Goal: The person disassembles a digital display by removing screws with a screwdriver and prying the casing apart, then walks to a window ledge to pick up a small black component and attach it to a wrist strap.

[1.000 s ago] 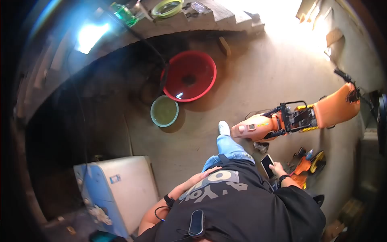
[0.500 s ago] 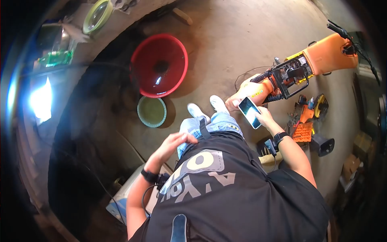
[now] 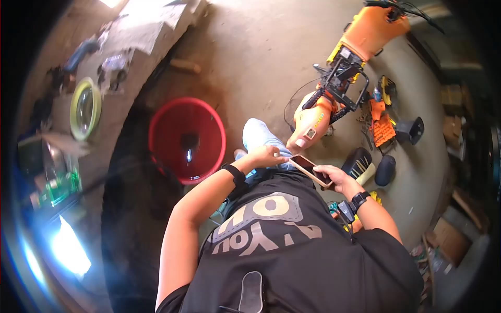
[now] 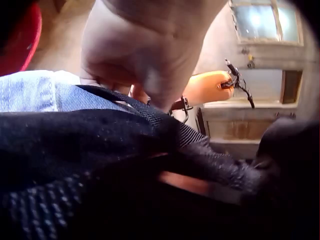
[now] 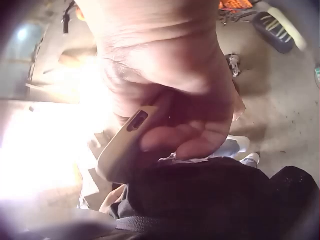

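Note:
In the head view the right hand [image 3: 338,178] grips a phone [image 3: 309,170] in front of the waist, its dark screen facing up. The right wrist view has the right hand [image 5: 170,85] with its fingers curled round the light-coloured case of the phone [image 5: 120,150]. The left hand [image 3: 269,156] is beside the phone's far left corner, its fingers loosely bent; whether they touch the phone is unclear. Close up in the left wrist view, the left hand [image 4: 137,55] hangs over the dark shirt and jeans [image 4: 42,92], with no object visible in it.
A red tub [image 3: 222,141] stands on the floor to the left. Ahead on the right is an orange two-wheeler [image 3: 313,122], with orange parts [image 3: 383,130] and shoes [image 3: 385,170] beside it. A ledge at left bears a green-rimmed basin [image 3: 96,112].
The view has turned. The left hand has moved from the shirt towards the phone. The right hand still holds the phone, first raised, now nearer the waist and the left hand.

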`<action>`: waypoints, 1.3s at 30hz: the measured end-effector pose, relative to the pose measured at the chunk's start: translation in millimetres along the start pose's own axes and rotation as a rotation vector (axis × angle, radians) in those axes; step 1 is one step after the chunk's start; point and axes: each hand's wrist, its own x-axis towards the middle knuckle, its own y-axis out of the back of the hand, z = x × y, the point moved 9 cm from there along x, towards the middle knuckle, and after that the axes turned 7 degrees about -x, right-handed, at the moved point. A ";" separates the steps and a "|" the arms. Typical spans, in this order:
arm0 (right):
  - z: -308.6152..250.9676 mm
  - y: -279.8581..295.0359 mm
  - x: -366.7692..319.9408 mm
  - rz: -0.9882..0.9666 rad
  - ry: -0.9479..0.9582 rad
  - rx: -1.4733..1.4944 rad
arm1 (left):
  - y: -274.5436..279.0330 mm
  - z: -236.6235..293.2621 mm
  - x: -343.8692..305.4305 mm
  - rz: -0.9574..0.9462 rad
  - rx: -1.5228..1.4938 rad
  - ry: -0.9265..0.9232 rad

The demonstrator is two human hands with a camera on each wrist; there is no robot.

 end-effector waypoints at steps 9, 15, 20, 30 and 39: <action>-67.1 3.1 35.5 -0.022 -0.144 0.112 | 113.6 33.1 76.4 -0.099 0.332 -0.333; -209.3 43.5 100.9 -0.053 -0.105 0.418 | 260.9 105.7 182.3 -0.054 0.386 -0.396; -288.7 43.7 161.1 -0.307 -0.244 0.551 | 334.6 146.1 228.9 -0.172 0.454 -0.406; -538.9 48.4 216.7 -0.022 -0.258 -0.152 | 735.7 63.5 216.3 0.341 -0.103 -0.238; -714.0 82.0 229.4 0.183 0.161 0.136 | 995.1 -78.6 310.1 0.334 0.118 -0.150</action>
